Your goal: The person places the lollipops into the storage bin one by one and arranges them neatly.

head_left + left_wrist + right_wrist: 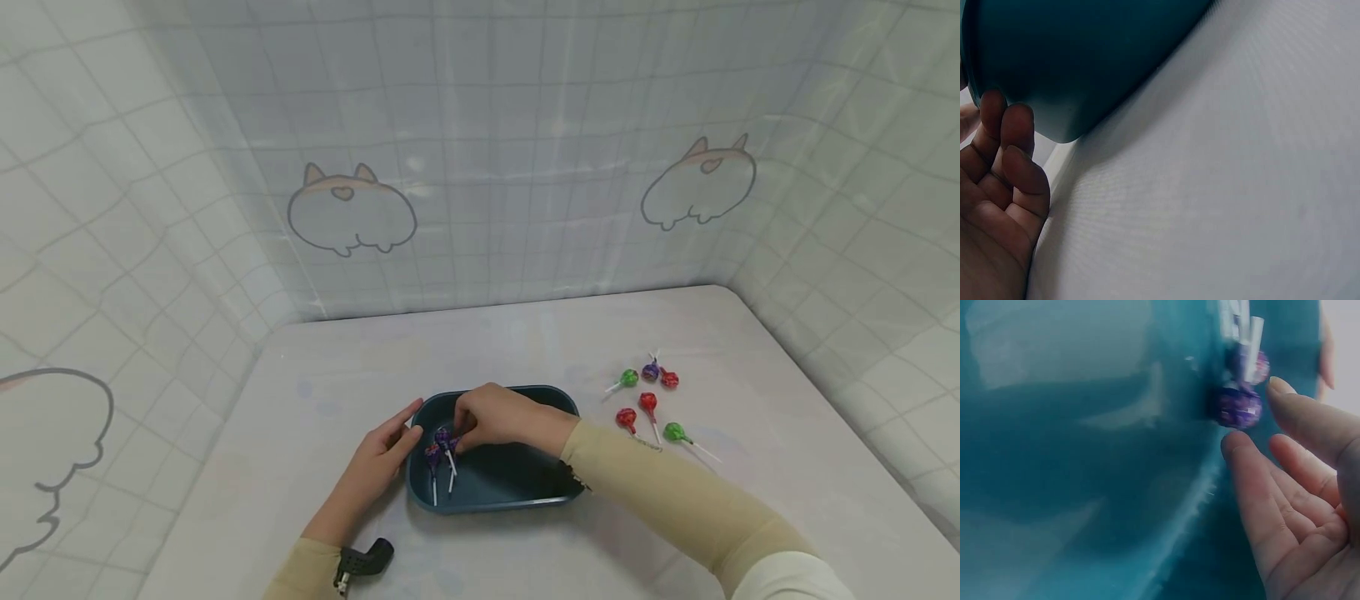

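A dark teal tray (510, 505) stands on the table, with purple-wrapped lollipops (432, 454) lying together at its left end. My right hand (495, 414) reaches down into the tray beside them. In the right wrist view, its thumb and index finger are spread apart, with the fingertips (1238, 442) right by a purple lollipop head (1239, 411). My left hand (378, 458) rests at the tray's left end, thumb and index finger at the rim. Loosely bent, its other fingers (1025, 172) are beside the tray's outer wall (1085, 75) in the left wrist view.
Right of the tray, beyond my right forearm, lie loose lollipops: green ones (628, 377), red ones (647, 402) and a purple one (650, 372). A black wrist device (367, 558) sits at my left wrist. A grid-patterned curtain (510, 167) surrounds the table (360, 350).
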### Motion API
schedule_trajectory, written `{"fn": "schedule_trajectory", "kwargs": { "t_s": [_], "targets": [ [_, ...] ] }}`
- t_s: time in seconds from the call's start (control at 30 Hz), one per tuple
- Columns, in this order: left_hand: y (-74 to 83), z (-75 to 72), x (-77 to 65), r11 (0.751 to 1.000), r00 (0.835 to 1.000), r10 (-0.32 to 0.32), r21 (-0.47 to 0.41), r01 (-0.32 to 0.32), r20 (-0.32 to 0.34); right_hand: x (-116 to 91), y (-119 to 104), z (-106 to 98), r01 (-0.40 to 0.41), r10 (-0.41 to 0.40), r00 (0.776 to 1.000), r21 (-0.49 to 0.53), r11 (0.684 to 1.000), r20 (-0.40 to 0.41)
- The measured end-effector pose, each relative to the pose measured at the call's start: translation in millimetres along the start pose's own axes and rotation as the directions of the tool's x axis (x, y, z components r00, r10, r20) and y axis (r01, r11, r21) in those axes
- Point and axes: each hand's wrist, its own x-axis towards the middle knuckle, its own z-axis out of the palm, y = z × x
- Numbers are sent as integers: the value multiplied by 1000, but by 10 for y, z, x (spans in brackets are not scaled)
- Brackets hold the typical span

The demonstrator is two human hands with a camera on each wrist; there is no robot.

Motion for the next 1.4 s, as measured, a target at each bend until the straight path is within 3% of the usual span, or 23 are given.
{"fn": "schedule_trajectory", "kwargs": {
  "t_s": [0.37,0.73,1.0,1.4],
  "targets": [
    [-28,6,4,1000,1000,6,3,-6,-12,-201,-15,-338,51,-46,996,63,997,-79],
    [-15,-18,6,1000,1000,23,19,-23,-9,-588,177,-640,45,-2,968,165,985,-251],
    [-21,-27,-7,1000,1000,8,26,-8,-11,-844,371,-754,-4,75,935,202,979,-347],
    [-37,-32,-19,999,999,33,42,-31,-30,-1227,699,-800,-128,240,882,285,950,-405]
  ]
}}
